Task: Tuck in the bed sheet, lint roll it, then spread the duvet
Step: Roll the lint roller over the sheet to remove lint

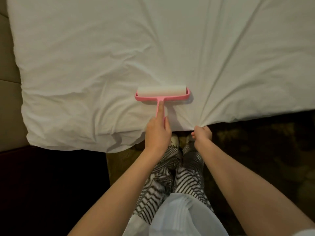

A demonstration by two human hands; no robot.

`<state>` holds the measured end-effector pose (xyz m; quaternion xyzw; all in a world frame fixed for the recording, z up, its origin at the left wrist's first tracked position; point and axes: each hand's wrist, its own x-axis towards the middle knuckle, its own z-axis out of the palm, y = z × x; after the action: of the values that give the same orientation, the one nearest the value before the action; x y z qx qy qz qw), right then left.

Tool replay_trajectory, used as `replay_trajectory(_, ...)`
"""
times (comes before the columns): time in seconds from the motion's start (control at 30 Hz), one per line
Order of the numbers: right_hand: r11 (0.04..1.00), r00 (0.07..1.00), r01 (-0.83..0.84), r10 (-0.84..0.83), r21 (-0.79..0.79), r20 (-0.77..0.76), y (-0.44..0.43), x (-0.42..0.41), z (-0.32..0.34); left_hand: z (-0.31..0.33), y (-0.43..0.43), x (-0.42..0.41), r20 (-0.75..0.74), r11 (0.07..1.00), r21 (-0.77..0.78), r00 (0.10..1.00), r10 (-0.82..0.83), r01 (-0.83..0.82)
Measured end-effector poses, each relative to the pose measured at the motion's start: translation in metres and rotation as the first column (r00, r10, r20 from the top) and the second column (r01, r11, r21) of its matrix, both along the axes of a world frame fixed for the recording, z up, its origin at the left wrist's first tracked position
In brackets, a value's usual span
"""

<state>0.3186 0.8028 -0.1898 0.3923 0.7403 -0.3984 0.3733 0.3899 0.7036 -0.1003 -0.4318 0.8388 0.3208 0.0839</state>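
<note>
A white bed sheet (153, 48) covers the mattress and fills the upper part of the view, with creases fanning out from its near edge. A pink lint roller (162, 94) with a white roll lies flat on the sheet near that edge. My left hand (157, 132) grips the roller's pink handle, index finger stretched along it. At the sheet's near edge, my right hand (202, 133) pinches a bunch of the fabric and pulls it taut toward me. No duvet is in view.
A beige padded headboard (8, 74) runs down the left side. A dark piece of furniture (51, 184) stands at the lower left beside the bed corner. Dark patterned carpet (264, 142) lies to the right, and my striped trousers and white shoes stand at the bed's edge.
</note>
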Motion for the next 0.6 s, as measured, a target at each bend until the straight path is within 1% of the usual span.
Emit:
replay_trajectory(0.07, 0.999, 0.997, 0.034, -0.034, -0.005, 0.071, -0.004, -0.006, 0.004, -0.001, 0.007, 0.007, 0.0, 0.999, 0.032, 1.0, -0.009, 0.009)
replay_trajectory(0.13, 1.0, 0.99, -0.004, 0.003, 0.006, 0.139, -0.008, -0.016, 0.01, -0.005, 0.006, 0.008, 0.005, 0.998, 0.029, 0.999, -0.048, 0.047)
replay_trajectory(0.17, 0.992, 0.984, -0.119, 0.111, 0.048, 0.14, -0.01, -0.023, 0.015, -0.009, -0.001, 0.002, 0.012, 0.997, 0.021, 0.998, -0.069, 0.068)
replay_trajectory(0.2, 0.944, 0.952, -0.301, 0.29, 0.136, 0.1, -0.011, -0.032, 0.019, -0.017, -0.011, -0.009, 0.011, 0.996, 0.005, 0.996, -0.086, 0.086)
replay_trajectory(0.23, 0.852, 0.881, -0.46, 0.473, 0.25, 0.009, -0.012, -0.042, 0.025, -0.024, -0.025, -0.027, 0.002, 0.995, -0.021, 0.995, -0.097, 0.097)
replay_trajectory(0.27, 0.759, 0.779, -0.552, 0.617, 0.345, -0.113, -0.014, -0.054, 0.031, -0.029, -0.04, -0.049, -0.003, 0.994, -0.043, 0.995, -0.1, 0.1)
replay_trajectory(0.3, 0.688, 0.66, -0.608, 0.715, 0.395, -0.231, -0.018, -0.067, 0.039, -0.033, -0.055, -0.072, 0.001, 0.993, -0.053, 0.995, -0.103, 0.103)
replay_trajectory(0.33, 0.612, 0.519, -0.667, 0.791, 0.425, -0.323, -0.021, -0.079, 0.046, -0.034, -0.068, -0.091, 0.011, 0.992, -0.059, 0.994, -0.107, 0.108)
replay_trajectory(0.37, 0.492, 0.358, -0.74, 0.866, 0.459, -0.349, -0.026, -0.089, 0.051, -0.031, -0.075, -0.103, 0.03, 0.991, -0.06, 0.993, -0.117, 0.119)
replay_trajectory(0.4, 0.341, 0.198, -0.801, 0.927, 0.492, -0.32, -0.03, -0.098, 0.051, -0.029, -0.076, -0.104, 0.055, 0.99, -0.058, 0.99, -0.127, 0.13)
replay_trajectory(0.43, 0.189, 0.059, -0.84, 0.964, 0.508, -0.261, -0.034, -0.106, 0.05, -0.025, -0.072, -0.096, 0.079, 0.989, -0.053, 0.988, -0.131, 0.135)
replay_trajectory(0.47, 0.054, -0.047, -0.865, 0.981, 0.498, -0.187, -0.037, -0.111, 0.048, -0.022, -0.063, -0.078, 0.111, 0.989, -0.045, 0.985, -0.135, 0.14)
replay_trajectory(0.5, -0.051, -0.115, -0.886, 0.987, 0.461, -0.113, -0.039, -0.113, 0.044, -0.017, -0.049, -0.056, 0.155, 0.989, -0.029, 0.978, -0.139, 0.145)
replay_trajectory(0.53, -0.128, -0.161, -0.904, 0.986, 0.408, -0.047, -0.039, -0.112, 0.041, -0.01, -0.033, -0.032, 0.206, 0.989, -0.005, 0.968, -0.146, 0.15)
replay_trajectory(0.57, -0.182, -0.194, -0.917, 0.981, 0.354, 0.001, -0.039, -0.11, 0.037, -0.002, -0.017, -0.011, 0.26, 0.987, 0.028, 0.953, -0.158, 0.156)
replay_trajectory(0.6, -0.204, -0.208, -0.928, 0.978, 0.312, 0.021, -0.038, -0.105, 0.034, 0.007, -0.004, 0.005, 0.312, 0.985, 0.049, 0.935, -0.171, 0.164)
